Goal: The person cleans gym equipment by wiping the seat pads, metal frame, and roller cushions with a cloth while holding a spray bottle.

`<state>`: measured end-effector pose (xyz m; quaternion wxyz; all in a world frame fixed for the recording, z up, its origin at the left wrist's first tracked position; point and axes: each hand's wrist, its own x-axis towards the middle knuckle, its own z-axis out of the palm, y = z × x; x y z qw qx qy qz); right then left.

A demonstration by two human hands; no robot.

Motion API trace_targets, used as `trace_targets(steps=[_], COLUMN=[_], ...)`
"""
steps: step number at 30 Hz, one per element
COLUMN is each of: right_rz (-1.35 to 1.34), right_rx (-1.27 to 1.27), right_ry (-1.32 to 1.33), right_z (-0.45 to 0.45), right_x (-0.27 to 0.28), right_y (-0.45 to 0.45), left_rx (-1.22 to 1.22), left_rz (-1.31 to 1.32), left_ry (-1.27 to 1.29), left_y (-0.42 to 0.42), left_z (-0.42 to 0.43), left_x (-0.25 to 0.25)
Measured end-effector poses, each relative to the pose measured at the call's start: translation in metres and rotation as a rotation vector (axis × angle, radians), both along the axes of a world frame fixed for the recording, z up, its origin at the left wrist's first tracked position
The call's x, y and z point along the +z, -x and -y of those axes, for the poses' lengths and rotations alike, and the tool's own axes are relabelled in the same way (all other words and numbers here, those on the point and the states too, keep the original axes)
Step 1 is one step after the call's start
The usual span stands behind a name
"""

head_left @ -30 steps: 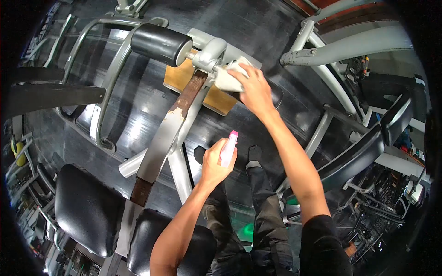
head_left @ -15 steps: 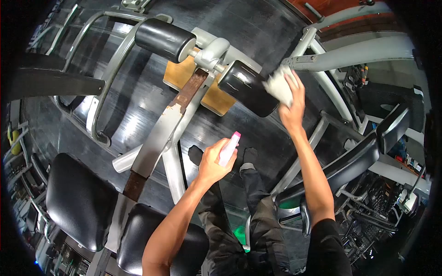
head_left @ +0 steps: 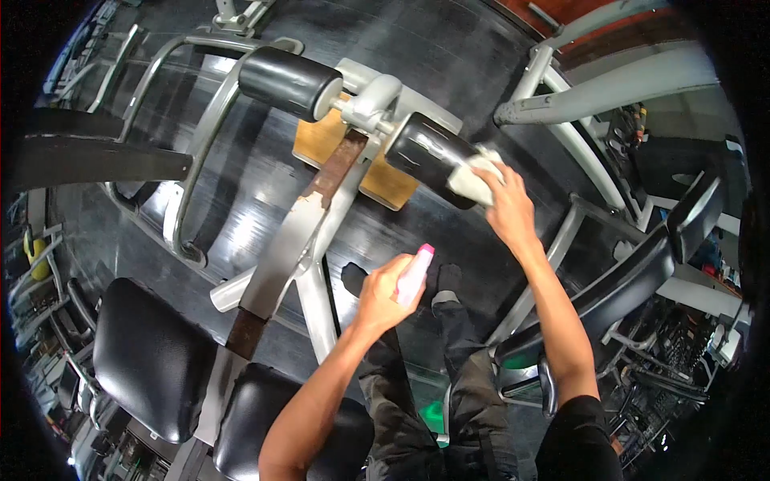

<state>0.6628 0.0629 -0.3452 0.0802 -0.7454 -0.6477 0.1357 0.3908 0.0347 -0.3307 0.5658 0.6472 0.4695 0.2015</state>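
Partly behind cloth (head_left: 469, 184), black roller (head_left: 423, 149).

We now have our right hand (head_left: 508, 202) at the outer end of the right-side black roller pad (head_left: 427, 154), not the inner end as a second ago | we bring the white cloth (head_left: 471, 187) back over that end, from mostly beyond it half a second ago | we see the pad's inner part, first covered, exposed
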Motion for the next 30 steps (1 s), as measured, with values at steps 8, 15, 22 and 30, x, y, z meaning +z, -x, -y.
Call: trace_targets(steps=[8, 15, 22, 30], right_rz=[-0.482, -0.207, 0.035, 0.087], right_rx=[-0.137, 0.177, 0.324, 0.109], right_ry=[-0.215, -0.270, -0.204, -0.028], right_z=[0.014, -0.091, -0.069, 0.015], right_x=[0.023, -0.014, -0.036, -0.007], right_y=[-0.006, 0.060, 0.086, 0.007], left_rx=[0.048, 0.121, 0.137, 0.165], left_rz=[0.104, 0.111, 0.104, 0.116], left_ry=[0.029, 0.007, -0.056, -0.027], left_y=[-0.004, -0.002, -0.002, 0.001], left_z=[0.006, -0.002, -0.005, -0.008], left_x=[-0.007, -0.005, -0.005, -0.006])
